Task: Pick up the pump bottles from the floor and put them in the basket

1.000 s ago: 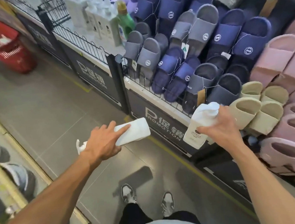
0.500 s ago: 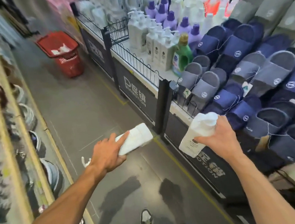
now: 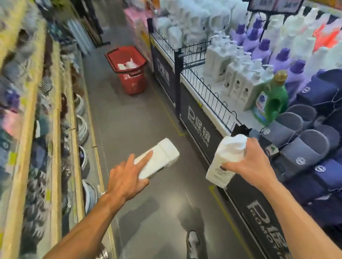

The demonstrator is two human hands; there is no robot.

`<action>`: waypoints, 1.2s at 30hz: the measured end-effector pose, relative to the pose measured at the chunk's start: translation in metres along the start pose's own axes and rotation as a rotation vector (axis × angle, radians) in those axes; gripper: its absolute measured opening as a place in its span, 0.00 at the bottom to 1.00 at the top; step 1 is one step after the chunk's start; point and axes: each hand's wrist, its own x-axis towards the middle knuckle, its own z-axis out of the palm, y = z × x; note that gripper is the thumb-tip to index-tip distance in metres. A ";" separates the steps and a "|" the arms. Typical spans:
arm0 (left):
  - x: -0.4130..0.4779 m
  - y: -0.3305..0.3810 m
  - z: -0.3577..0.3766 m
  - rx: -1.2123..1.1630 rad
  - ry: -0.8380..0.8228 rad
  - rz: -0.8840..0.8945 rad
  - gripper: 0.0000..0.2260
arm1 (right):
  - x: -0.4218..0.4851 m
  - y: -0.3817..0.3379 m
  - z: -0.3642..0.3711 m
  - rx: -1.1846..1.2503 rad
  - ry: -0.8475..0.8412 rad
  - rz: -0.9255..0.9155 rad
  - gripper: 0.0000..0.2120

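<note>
My left hand [image 3: 124,179] grips a white pump bottle [image 3: 159,157] that lies nearly flat, its base pointing forward and its pump hidden behind the hand. My right hand [image 3: 249,163] holds a second white pump bottle [image 3: 224,160] by its top, label side toward me, tilted. The red basket [image 3: 133,85] stands on the grey floor farther up the aisle, well ahead of both hands. White bottles show inside the basket.
A black display stand [image 3: 196,120] with wire fencing runs along the right, stacked with white and purple bottles, a green bottle [image 3: 273,98] and blue and grey slippers [image 3: 317,151]. Wooden shelves [image 3: 58,125] with goods line the left. My shoe [image 3: 193,244] is on the floor below.
The view has swung up the aisle, and the red basket has come from the far left toward the middle and looks closer. Both hands still hold their bottles in the same grip.
</note>
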 end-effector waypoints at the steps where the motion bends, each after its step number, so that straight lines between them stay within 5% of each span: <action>1: 0.006 -0.003 -0.002 0.006 -0.001 -0.004 0.37 | 0.013 -0.001 0.003 -0.017 -0.007 -0.008 0.35; 11: 0.081 -0.036 -0.010 0.186 0.038 -0.047 0.40 | 0.137 -0.019 0.017 -0.029 -0.049 -0.079 0.36; 26: 0.197 -0.118 -0.002 0.064 -0.078 -0.141 0.36 | 0.264 -0.087 0.078 -0.114 -0.109 -0.127 0.38; 36: 0.275 -0.194 -0.029 0.046 0.015 -0.151 0.36 | 0.337 -0.152 0.127 -0.073 -0.125 -0.185 0.36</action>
